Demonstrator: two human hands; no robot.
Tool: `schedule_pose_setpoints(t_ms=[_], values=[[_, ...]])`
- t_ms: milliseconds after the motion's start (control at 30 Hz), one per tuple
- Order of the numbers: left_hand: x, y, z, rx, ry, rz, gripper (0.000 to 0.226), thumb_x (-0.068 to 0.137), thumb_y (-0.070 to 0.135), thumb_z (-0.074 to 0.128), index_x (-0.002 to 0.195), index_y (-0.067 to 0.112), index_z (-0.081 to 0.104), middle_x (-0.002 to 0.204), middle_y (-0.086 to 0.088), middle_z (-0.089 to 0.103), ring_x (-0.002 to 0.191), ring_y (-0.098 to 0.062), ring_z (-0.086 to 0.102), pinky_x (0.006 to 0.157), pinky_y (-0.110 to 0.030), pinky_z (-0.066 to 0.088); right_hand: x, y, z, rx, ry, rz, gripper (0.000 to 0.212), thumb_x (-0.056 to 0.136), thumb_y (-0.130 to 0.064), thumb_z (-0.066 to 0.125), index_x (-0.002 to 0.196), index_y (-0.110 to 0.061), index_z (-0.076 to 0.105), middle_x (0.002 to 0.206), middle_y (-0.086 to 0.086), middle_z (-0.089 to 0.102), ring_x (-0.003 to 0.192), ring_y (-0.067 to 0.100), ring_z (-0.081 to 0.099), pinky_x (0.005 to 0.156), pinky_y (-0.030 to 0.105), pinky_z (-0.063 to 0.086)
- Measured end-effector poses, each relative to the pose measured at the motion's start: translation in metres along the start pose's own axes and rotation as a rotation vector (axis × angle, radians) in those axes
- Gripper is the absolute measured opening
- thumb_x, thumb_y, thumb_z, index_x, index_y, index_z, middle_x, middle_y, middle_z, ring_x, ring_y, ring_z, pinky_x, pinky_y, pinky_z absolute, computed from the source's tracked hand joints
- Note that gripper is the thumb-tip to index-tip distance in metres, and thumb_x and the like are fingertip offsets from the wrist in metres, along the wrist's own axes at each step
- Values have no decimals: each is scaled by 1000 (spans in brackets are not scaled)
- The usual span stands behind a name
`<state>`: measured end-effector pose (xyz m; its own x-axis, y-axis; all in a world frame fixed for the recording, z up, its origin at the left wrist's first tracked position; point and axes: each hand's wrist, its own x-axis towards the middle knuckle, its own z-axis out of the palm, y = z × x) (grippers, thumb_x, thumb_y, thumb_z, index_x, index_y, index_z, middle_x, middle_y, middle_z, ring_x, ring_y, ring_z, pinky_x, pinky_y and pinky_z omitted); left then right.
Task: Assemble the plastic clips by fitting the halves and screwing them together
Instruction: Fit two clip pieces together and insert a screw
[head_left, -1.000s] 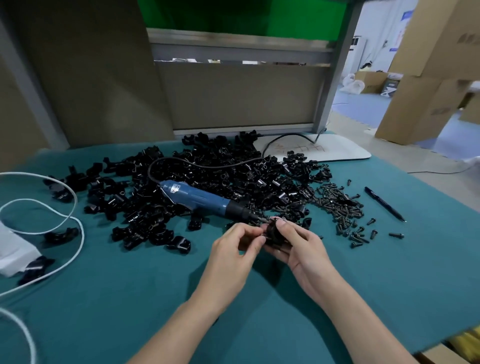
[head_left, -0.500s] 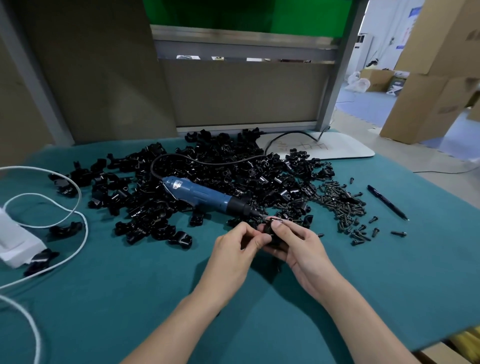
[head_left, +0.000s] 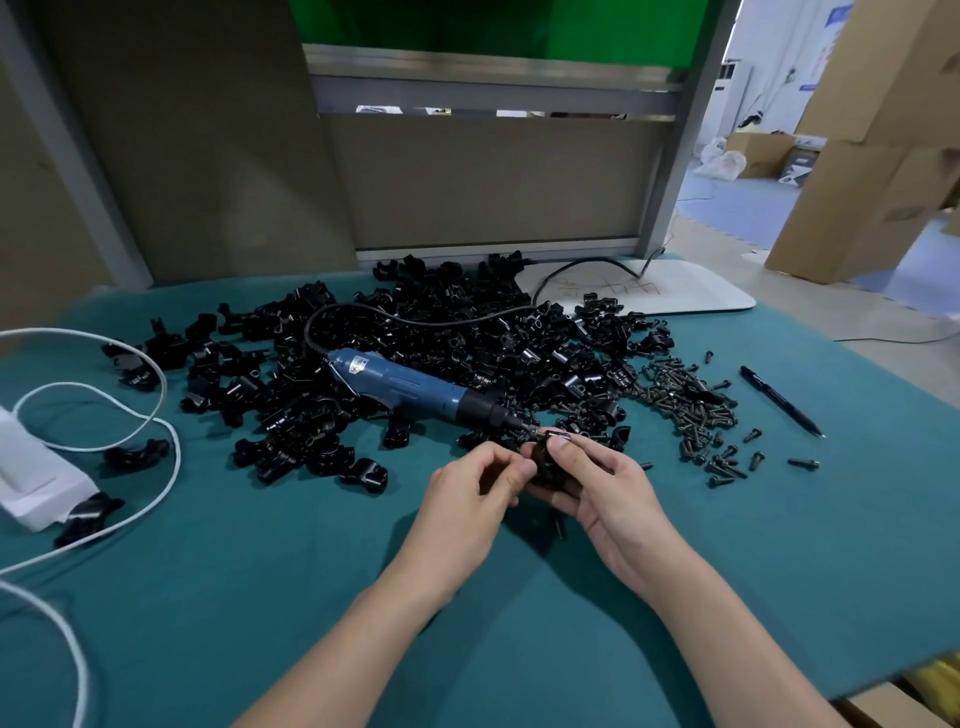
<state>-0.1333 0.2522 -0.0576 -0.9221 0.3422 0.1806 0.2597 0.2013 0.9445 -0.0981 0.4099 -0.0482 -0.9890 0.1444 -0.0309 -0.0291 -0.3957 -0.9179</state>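
Note:
Both hands meet over the teal mat near its middle. My right hand (head_left: 597, 483) grips a black plastic clip (head_left: 545, 465), thumb on top and fingers curled under it. My left hand (head_left: 475, 486) pinches the clip's left side with curled fingertips. A blue electric screwdriver (head_left: 410, 387) lies on a big heap of black clip halves (head_left: 467, 338), its bit pointing at the held clip. Several black screws (head_left: 696, 405) lie in a pile to the right. One small dark piece (head_left: 558, 527) rests on the mat under my hands.
A black pen (head_left: 779, 400) lies right of the screws. A white board (head_left: 670, 291) sits at the back right, crossed by the screwdriver's black cable (head_left: 415, 317). A white cord (head_left: 104, 415) and white block (head_left: 31, 483) occupy the left. Cardboard boxes (head_left: 872, 171) stand beyond the table.
Both hands stay together on the clip with only slight finger shifts. The head camera has tilted a little, so the scene sits slightly differently.

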Motion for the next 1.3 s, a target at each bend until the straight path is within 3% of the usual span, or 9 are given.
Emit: schedule_pose_setpoints(t_ms=[167,367,500,600,767,933,1067,1133,1300], values=[[-3,2,-2,-1,-37,85,13,96,21,68,100,34,69,101,22,70,96,2,65,82,-13,49,1,0,0,51,23,5,27,84,-27,74,104,-10,81,113,19,76,107,28,74,81,33,62],[-4,3,-1,39,-11,33,8,97,41,63,100,34,64,89,20,70,83,-2,63,74,-21,52,0,0,0,17,11,-3,25,85,-29,74,104,-13,82,113,17,77,108,29,74,84,34,61],[-3,1,-2,91,-26,63,3,98,29,65,95,29,64,88,19,69,84,1,62,72,-14,47,0,1,-1,17,-10,-10,24,85,-26,74,104,-13,82,109,17,77,105,27,75,84,34,61],[-4,1,-1,125,-64,150,18,97,15,65,91,31,61,96,19,63,91,-2,61,77,-14,46,0,1,0,36,6,-11,23,84,-25,74,103,-14,82,105,15,78,101,25,75,81,33,62],[-5,1,0,18,4,85,9,97,39,64,99,36,56,92,18,67,83,-4,63,71,-20,50,0,1,1,19,4,-16,25,85,-29,75,104,-14,82,111,16,77,105,26,75,81,31,61],[-3,-1,-2,144,-10,49,27,98,53,53,83,33,61,66,21,60,59,0,50,55,-17,37,-1,0,0,-2,-31,-30,32,81,-33,79,106,-14,81,113,18,76,107,28,74,85,35,61],[-2,-4,-5,125,-42,91,5,99,33,64,97,31,68,85,25,67,80,3,61,69,-13,45,-1,0,0,-8,-18,-22,24,85,-26,74,105,-15,82,110,17,77,107,28,74,85,35,61],[-3,-3,-5,153,-54,147,10,98,25,66,102,33,65,97,25,66,91,2,62,76,-12,46,-2,0,0,-10,-20,-21,24,85,-26,73,106,-15,81,112,17,77,108,28,74,84,34,61],[-4,-3,-6,124,-7,115,6,98,47,58,101,42,57,95,23,67,87,-2,63,70,-14,47,-2,0,1,-26,-50,-29,36,81,-36,80,110,-15,80,117,17,76,112,29,72,88,36,60]])
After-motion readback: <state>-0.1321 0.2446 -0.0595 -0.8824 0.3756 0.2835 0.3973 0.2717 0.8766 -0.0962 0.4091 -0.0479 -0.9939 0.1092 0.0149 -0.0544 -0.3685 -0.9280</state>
